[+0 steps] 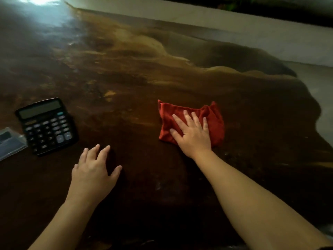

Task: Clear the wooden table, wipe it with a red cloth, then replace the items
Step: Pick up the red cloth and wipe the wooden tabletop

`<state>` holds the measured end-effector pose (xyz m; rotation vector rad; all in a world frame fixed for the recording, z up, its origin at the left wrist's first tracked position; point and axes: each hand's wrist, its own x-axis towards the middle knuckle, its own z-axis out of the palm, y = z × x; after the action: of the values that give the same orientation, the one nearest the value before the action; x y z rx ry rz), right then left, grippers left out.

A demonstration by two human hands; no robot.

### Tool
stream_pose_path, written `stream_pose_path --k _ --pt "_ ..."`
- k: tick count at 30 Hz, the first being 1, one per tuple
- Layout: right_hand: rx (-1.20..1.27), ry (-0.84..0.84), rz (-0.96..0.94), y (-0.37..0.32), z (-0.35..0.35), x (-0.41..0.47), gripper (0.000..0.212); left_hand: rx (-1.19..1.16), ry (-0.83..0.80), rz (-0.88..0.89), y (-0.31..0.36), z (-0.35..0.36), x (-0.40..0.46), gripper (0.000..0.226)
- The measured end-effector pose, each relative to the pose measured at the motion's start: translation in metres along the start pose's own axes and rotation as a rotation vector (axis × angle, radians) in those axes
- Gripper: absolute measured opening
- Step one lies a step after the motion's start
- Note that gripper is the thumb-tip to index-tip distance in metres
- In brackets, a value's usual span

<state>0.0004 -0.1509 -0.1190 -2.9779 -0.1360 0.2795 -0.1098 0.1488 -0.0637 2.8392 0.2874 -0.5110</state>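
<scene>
A red cloth lies crumpled on the dark wooden table, right of centre. My right hand presses flat on the cloth, fingers spread, palm down. My left hand rests flat on the bare wood near the front, fingers apart, holding nothing. A black calculator lies at the left side of the table, a short way beyond and left of my left hand.
A clear plastic case lies at the far left edge, touching the calculator's left side. The table's wavy live edge runs down the right side, with pale floor past it. A white wall base borders the back.
</scene>
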Motion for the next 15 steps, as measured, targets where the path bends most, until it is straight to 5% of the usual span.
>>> stream_pose_path --k 9,15 --pt "-0.016 0.006 0.468 0.243 -0.027 -0.081 0.072 0.064 -0.082 0.322 0.139 0.038 0.033 0.087" --pt "0.022 0.018 0.519 0.285 -0.031 -0.109 0.070 0.105 -0.015 0.409 0.198 0.047 0.046 0.084"
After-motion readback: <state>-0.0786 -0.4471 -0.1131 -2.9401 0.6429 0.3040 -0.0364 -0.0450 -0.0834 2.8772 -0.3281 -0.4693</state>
